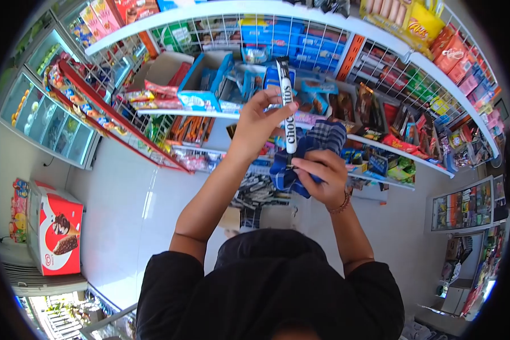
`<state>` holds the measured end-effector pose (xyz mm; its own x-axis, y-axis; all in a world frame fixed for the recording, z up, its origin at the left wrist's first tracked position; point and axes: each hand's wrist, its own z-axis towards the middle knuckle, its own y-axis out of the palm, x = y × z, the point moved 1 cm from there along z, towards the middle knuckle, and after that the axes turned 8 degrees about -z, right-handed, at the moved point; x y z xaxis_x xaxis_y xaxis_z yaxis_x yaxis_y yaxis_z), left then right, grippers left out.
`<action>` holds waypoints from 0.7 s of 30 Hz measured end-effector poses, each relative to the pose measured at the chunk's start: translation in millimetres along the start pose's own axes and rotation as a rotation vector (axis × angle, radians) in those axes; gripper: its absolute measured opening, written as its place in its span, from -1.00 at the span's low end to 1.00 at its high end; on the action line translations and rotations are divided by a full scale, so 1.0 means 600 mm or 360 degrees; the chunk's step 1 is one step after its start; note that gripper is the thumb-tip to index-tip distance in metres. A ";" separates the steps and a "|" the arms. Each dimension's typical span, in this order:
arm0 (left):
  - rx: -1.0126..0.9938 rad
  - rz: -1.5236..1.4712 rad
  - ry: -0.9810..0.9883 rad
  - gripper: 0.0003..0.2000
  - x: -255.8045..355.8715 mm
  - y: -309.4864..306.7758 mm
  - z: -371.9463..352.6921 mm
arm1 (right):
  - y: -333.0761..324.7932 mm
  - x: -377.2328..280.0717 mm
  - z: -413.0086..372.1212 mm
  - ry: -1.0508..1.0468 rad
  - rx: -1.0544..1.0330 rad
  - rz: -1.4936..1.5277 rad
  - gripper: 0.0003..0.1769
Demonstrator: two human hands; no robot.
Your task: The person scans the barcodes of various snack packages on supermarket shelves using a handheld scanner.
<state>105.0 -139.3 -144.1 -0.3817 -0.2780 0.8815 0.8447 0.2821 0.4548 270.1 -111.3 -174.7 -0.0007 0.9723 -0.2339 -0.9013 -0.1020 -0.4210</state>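
A long white wafer stick pack (289, 122) printed "chocolatos", with dark ends, is held nearly upright in front of the shelves. My left hand (260, 122) is closed on its middle, with the thumb across the lettering. A blue checked cloth (326, 136) is bunched in my right hand (326, 175), whose fingers are closed on it at the stick's lower end. Part of the cloth lies behind the stick. Below my hands, many similar black and white sticks (258, 192) lie in a pile near an open cardboard box (230, 220).
Ahead stands a wire-backed shelf rack (243, 115) with open boxes of snacks, including a light blue box (201, 99). A red-framed rack (105, 102) and glass-door fridge (51, 127) are at left, above a red ice cream freezer (62, 232). A display case (462, 207) stands at right.
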 end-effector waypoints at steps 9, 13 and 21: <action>-0.0249 -0.0017 0.0200 -0.55 0.089 0.099 0.056 | -0.057 0.007 0.107 -0.0246 0.0350 -0.0280 -0.64; -0.0305 -0.0044 0.0298 -0.50 0.137 0.133 0.091 | -0.079 0.019 0.165 -0.0238 0.0505 -0.0260 -0.67; -0.0208 0.0146 0.0349 -0.51 0.174 0.144 0.127 | -0.087 0.083 0.251 0.0086 0.0547 0.0074 -0.77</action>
<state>109.4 -73.9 -3.4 -0.2233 -0.4529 0.8631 0.9186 0.1985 0.3418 251.9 -26.0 -32.1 -0.0306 0.9547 -0.2960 -0.9940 -0.0601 -0.0911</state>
